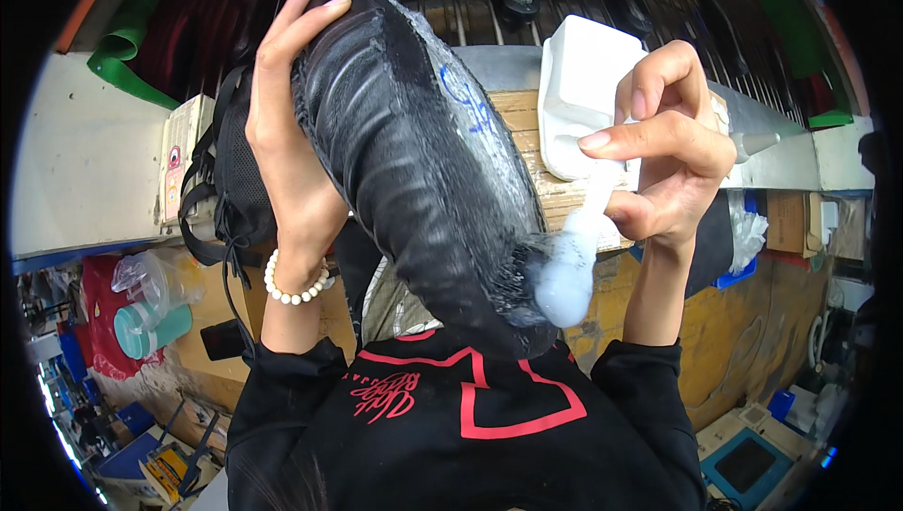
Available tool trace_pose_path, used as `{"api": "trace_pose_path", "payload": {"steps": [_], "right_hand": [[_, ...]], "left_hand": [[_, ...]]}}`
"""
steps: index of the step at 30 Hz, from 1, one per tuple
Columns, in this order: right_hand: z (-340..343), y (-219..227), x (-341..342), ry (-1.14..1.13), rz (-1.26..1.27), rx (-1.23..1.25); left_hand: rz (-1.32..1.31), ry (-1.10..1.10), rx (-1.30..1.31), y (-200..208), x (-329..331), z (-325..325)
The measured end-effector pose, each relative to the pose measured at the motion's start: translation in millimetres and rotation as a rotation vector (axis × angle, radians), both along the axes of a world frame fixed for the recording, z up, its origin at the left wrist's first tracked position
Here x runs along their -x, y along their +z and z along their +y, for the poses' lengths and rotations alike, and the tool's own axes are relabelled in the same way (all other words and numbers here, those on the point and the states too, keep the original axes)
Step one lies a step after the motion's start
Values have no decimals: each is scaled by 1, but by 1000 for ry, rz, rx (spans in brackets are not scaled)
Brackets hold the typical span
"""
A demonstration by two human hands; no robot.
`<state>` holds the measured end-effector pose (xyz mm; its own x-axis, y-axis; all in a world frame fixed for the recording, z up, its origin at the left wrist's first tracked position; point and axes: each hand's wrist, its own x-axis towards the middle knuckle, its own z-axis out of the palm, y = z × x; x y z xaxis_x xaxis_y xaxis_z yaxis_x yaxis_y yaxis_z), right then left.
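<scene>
Apparently brushing the black shoe [376,116], clamping left fingers [281,45] on it and right fingers [654,138] on the white brush [570,266], probably needing even strokes next.

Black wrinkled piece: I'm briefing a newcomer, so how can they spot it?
Find the black shirt, then the left hand above it. That hand holds the long black piece. Unlike the smooth white container to its right, it has wrinkles and a pale strip with blue marks.

The left hand [293,149] is supporting a wrinkled black shoe [390,149]; the right hand [675,149] is holding a whitish brush-like tool [569,271] against its near end. A black bag [237,182] is overhanging the bench's [94,172] near edge.
</scene>
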<state>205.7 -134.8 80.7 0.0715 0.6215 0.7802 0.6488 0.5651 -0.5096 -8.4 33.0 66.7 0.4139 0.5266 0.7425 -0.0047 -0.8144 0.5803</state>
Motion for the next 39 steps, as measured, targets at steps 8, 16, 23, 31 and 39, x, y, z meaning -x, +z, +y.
{"api": "trace_pose_path", "payload": {"steps": [8,16,23,31,39], "right_hand": [[10,-3,3,8,13,5],[35,5,10,114,96,-66],[49,9,9,158,56,-51],[52,5,7,337,128,149],[26,-25,-32,348,174,692]], "left_hand": [[-19,-244,455,-29,0,-3],[-46,-681,1085,-31,7,-40],[-30,-1034,1450,-45,19,-60],[-283,-1251,1921,-73,31,-66],[-131,-1049,1777,-91,49,-72]]}}
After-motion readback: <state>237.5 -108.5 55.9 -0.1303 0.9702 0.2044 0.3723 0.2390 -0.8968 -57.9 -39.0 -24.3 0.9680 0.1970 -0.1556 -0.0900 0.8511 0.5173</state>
